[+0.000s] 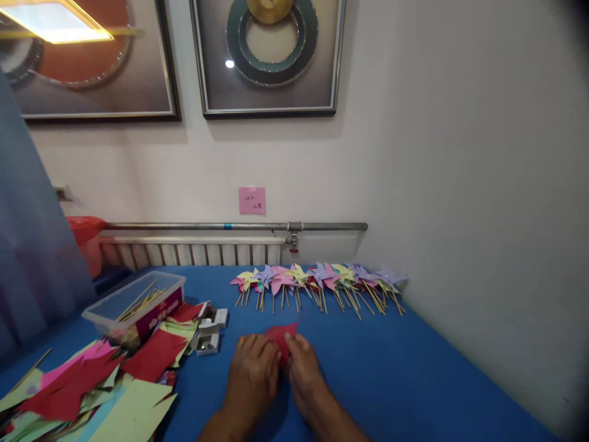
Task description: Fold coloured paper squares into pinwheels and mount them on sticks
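Note:
A piece of red paper point(278, 335) is held between my two hands just above the blue table. My left hand point(254, 371) closes on its left side, fingers curled over it. My right hand point(304, 368) pinches the right side with the thumb on top. Part of the paper is hidden behind my fingers, so its folds cannot be made out fully. Left of my hands lie small open boxes point(208, 342) with little metal bits inside. Beyond my hands, a row of finished paper pinwheels point(317, 277) on thin sticks spreads along the back of the table.
Cut paper sheets point(133, 408) in green, red and pink pile up at the left front. Behind them stands a clear plastic box point(159, 281) with thin wooden sticks point(142, 305). A radiator point(193, 253) and pipe run along the wall; a blue curtain point(37, 227) hangs at left.

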`<state>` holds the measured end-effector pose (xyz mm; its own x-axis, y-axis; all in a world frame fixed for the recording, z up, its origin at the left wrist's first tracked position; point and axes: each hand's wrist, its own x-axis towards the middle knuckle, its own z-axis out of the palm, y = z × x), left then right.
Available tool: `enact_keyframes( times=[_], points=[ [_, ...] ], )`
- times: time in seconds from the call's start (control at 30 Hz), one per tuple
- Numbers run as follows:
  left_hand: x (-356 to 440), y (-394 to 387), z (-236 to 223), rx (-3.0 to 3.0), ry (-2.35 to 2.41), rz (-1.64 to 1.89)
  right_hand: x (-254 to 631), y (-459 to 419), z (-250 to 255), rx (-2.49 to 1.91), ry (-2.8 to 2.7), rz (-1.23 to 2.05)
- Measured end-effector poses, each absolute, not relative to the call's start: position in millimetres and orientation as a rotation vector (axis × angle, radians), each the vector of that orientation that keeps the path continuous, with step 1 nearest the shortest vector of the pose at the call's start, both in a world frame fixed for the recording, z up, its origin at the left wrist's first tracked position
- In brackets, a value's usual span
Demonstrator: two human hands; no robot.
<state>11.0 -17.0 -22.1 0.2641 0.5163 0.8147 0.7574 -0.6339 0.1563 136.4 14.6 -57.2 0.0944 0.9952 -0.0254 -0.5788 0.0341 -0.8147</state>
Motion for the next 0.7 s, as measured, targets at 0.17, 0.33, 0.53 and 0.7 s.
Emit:
enact_keyframes(
  times=[0.17, 0.33, 0.53, 0.7],
  points=[
    [-15, 1, -15, -2.204, -1.964, -1.880, 141, 13, -42, -0.759, -0.802, 1.412],
    [-20, 17, -19, -2.207, -2.433, -2.768, 135, 8, -37, -0.713, -0.912, 1.473],
    [-17, 16, -15, -2.056, -2.316, -3.125, 134, 15, -50, -0.809, -0.979, 1.413],
    [-16, 13, -12, -2.075, -2.301, -3.162, 134, 14, -49, -0.806, -0.975, 1.429]
  ],
)
